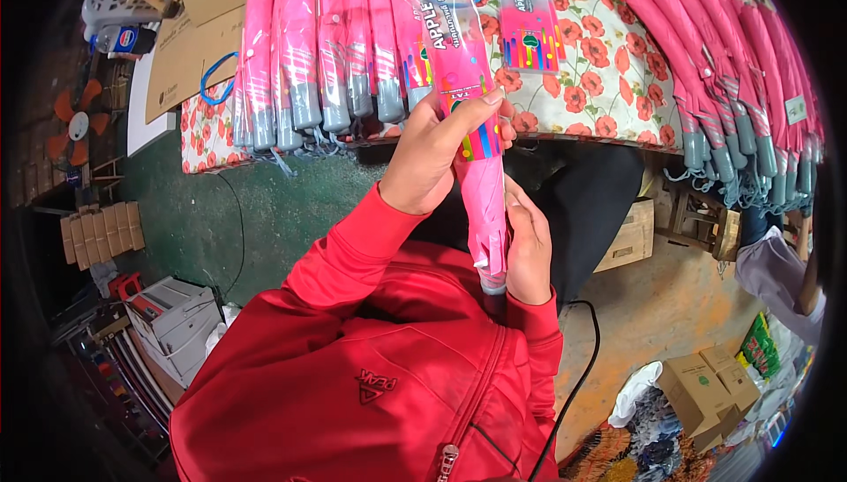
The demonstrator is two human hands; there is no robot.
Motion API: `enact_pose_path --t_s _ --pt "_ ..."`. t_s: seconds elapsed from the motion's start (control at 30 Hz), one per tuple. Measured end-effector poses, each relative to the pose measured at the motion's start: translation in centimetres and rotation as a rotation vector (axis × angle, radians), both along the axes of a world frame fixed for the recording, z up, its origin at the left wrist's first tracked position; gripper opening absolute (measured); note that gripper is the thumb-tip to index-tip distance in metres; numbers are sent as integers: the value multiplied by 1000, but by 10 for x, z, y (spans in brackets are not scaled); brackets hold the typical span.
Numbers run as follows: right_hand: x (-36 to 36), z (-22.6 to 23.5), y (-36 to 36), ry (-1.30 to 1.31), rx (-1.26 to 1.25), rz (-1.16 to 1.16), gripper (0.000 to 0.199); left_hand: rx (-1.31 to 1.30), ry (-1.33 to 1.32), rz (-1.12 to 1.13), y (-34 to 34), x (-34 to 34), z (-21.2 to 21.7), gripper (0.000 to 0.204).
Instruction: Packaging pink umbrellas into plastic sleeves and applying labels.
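Observation:
A folded pink umbrella (pixel 484 208) with a grey handle points toward my body. Its far part lies within a clear plastic sleeve printed in pink with coloured stripes (pixel 481 142). My left hand (pixel 432 148) is closed on the sleeve, its thumb pressed over the printed front. Lower down, my right hand (pixel 528 248) wraps the side of the umbrella near the handle, with its fingers partly hidden. Just beyond, several flat printed sleeves (pixel 528 27) lie on the flowered tablecloth (pixel 600 67).
Left on the table, several sleeved pink umbrellas (pixel 300 41) lie side by side by a cardboard box (pixel 198 54). Several pink umbrellas (pixel 706 49) with grey handles pile up at right. A wooden crate (pixel 628 239) and a cardboard carton (pixel 706 389) stand on the floor; another person's arm (pixel 810 274) shows at far right.

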State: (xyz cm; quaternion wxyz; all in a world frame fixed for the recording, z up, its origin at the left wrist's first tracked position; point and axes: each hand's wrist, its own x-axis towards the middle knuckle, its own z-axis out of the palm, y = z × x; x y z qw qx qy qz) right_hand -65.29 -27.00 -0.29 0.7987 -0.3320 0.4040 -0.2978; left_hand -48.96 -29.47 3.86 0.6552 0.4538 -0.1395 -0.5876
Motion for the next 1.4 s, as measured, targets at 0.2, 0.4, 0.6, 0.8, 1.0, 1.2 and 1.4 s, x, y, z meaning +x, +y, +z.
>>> enact_pose_path --t_s 0.2,0.4,0.6,0.8,1.0,1.2,1.4 --pt "0 -3 4 -49 45 -70 42 5 -38 26 -1 1 -1 21" --pt "-10 -6 3 235 -403 168 41 28 -90 -25 1 1 -10 30" --pt "-6 9 5 305 -523 139 40 20 -89 -84 9 -15 -12 30" --pt "-9 28 2 321 -272 141 33 89 -64 -98 23 -26 -13 31" --pt "-13 12 -3 269 -179 143 29 115 -5 -23 35 -39 -30 33" --pt "-6 3 4 451 -302 123 35 116 -15 -86 37 -37 -31 31" --pt "-28 1 8 573 -658 219 36 -6 -43 238 20 -12 -30 28"
